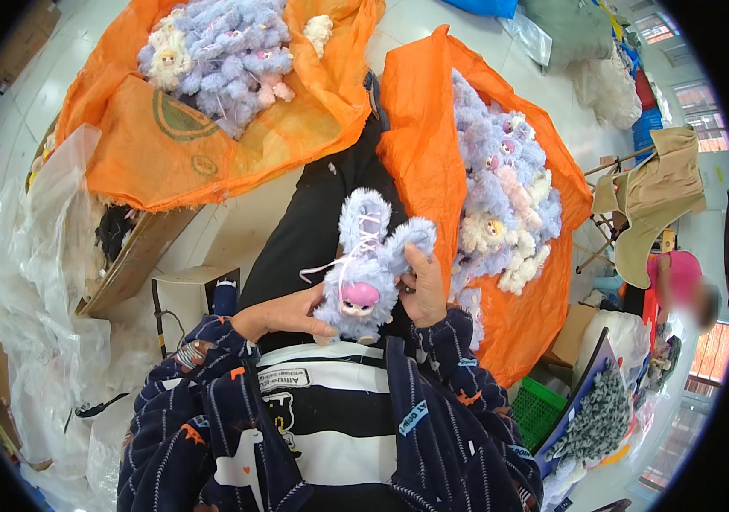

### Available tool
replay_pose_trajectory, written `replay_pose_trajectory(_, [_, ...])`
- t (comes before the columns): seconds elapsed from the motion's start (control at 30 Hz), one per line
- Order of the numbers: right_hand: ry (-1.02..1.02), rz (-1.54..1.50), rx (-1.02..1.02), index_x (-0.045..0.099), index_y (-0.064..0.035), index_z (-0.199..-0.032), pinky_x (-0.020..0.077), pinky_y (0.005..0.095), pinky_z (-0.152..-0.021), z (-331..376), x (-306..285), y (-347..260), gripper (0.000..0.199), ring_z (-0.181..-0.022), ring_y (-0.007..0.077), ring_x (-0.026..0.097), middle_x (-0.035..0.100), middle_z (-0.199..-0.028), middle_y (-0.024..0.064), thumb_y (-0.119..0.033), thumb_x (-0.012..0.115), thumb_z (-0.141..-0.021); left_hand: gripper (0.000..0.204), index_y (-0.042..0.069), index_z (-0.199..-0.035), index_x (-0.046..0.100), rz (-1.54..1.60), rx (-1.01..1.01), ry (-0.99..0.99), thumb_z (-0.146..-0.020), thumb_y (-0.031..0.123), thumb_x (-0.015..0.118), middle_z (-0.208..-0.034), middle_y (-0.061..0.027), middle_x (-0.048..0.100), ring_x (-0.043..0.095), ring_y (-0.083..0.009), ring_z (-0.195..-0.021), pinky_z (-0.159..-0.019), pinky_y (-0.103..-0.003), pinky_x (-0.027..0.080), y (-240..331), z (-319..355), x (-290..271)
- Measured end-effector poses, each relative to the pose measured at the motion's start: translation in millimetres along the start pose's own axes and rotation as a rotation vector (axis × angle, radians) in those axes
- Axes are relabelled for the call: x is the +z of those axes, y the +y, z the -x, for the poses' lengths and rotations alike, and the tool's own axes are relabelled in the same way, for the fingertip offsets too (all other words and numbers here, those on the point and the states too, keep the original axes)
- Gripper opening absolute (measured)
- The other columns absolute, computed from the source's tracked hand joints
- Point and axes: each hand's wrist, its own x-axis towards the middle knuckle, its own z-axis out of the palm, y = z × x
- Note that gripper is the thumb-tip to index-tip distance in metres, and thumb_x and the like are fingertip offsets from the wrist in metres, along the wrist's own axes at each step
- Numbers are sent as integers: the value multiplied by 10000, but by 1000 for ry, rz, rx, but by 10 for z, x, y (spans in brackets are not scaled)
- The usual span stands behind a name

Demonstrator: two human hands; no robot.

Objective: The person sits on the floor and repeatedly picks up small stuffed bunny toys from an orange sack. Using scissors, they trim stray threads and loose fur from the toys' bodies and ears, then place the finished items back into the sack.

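A fluffy lavender plush toy (pixel 363 266) with a pink-and-white doll face and long ears lies over my lap, its face toward my body. Pale ribbon is laced across it, and a loose end trails off to the left. My left hand (pixel 292 314) grips the toy beside its face, the thumb on the fur and the other fingers partly hidden. On the opposite side my right hand (pixel 424 286) pinches one fluffy limb or ear between thumb and fingers.
An orange sack (pixel 420 128) of lavender, white and pink plush toys stands at my right; another orange sack (pixel 168 162) with similar toys lies ahead left. Clear plastic sheeting (pixel 49 282) hangs at left. A green basket (pixel 538 411) sits near my right elbow. Another person (pixel 679 277) is at far right.
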Motion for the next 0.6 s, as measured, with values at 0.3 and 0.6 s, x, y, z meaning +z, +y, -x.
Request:
replay_pose_trajectory(0.3, [126,397,-465,602,-6,-915,417,215,-624,-70,-1,84,167,-682,73,511,582,-778,-12,-100,646,-785,697,6,-1296,322,3,91,131,-735,162,705,-1223,-90,461,427,-158,-1112,-957,-292,338,-57,-235,176])
replay_pose_trajectory(0.6, [187,931,-723,569,56,-998,441,253,-694,-196,-139,-119,270,-750,111,550,620,-837,77,-105,633,-791,546,14,-1222,425,320,-50,201,-738,44,675,-1135,-77,538,522,-165,-1018,-895,-295,413,-148,-350,140])
